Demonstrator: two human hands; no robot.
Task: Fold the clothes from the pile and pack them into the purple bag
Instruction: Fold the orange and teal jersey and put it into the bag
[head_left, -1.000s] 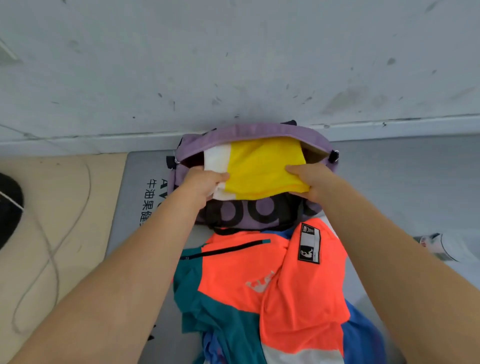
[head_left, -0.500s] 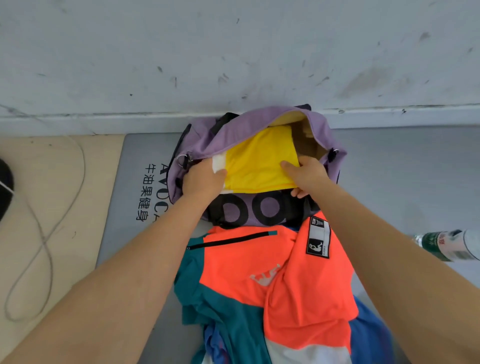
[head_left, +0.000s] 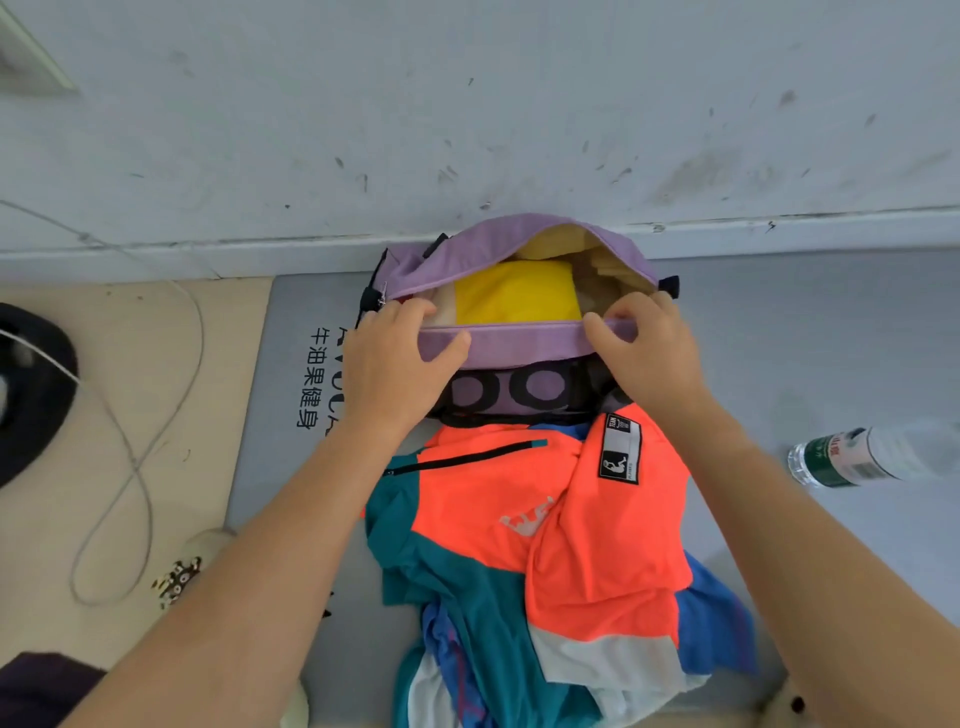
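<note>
From the head camera, both hands sit on the near rim of the purple bag (head_left: 524, 345), one at each end of its opening. The left hand (head_left: 395, 369) pinches the rim, thumb lying over the outside of the fabric and fingers hooked inside. The right hand (head_left: 641, 345) grips the other end with its fingers curled over the edge. Held this way, the rim seems to be stretched flat and the mouth kept wide, probably so the contents settle and the next item has room.

Between the two hands, just beyond the rim, a folded yellow garment (head_left: 517, 299) lies inside the bag, already packed. The bag's far flap arches up against the wall (head_left: 467, 104) beyond the hands.

Below the wrists, the pile (head_left: 545, 545) of orange, teal and blue clothes lies unfolded on a grey mat (head_left: 291, 415) on the floor, touching the bag's near side, so most of the task remains. A plastic bottle (head_left: 852, 457) lies on its side out past the right forearm.
</note>
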